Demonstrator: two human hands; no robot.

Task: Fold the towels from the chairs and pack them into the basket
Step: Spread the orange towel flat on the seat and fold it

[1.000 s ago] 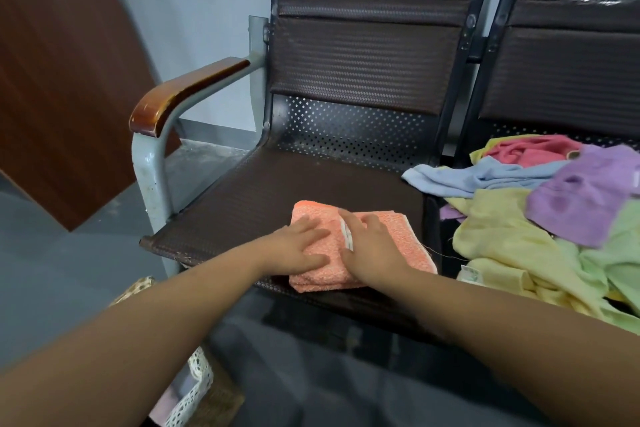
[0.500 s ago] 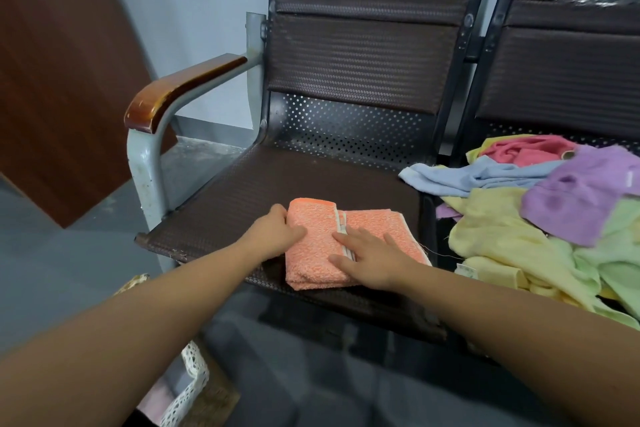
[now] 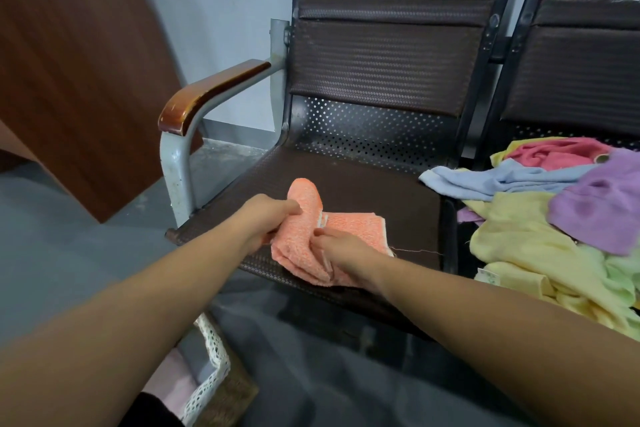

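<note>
A folded orange towel (image 3: 349, 229) lies near the front edge of the left chair seat (image 3: 363, 191). My left hand (image 3: 266, 218) grips its left side and lifts that part up into a raised fold. My right hand (image 3: 343, 250) lies on the towel's front middle, with the fingers curled into the cloth. A heap of loose towels (image 3: 540, 229) in yellow, purple, blue, pink and green covers the right chair. The basket (image 3: 214, 371), with a white lace rim, shows at the bottom left beside my left arm.
The left chair has a wooden armrest (image 3: 211, 94) on a grey metal post. A brown wooden panel (image 3: 76, 73) leans against the wall at the left. Grey floor (image 3: 52, 246) lies in front of the chair.
My left hand went from resting on the towel to gripping its left edge and lifting it. My right hand slid toward the towel's front edge and curled into it.
</note>
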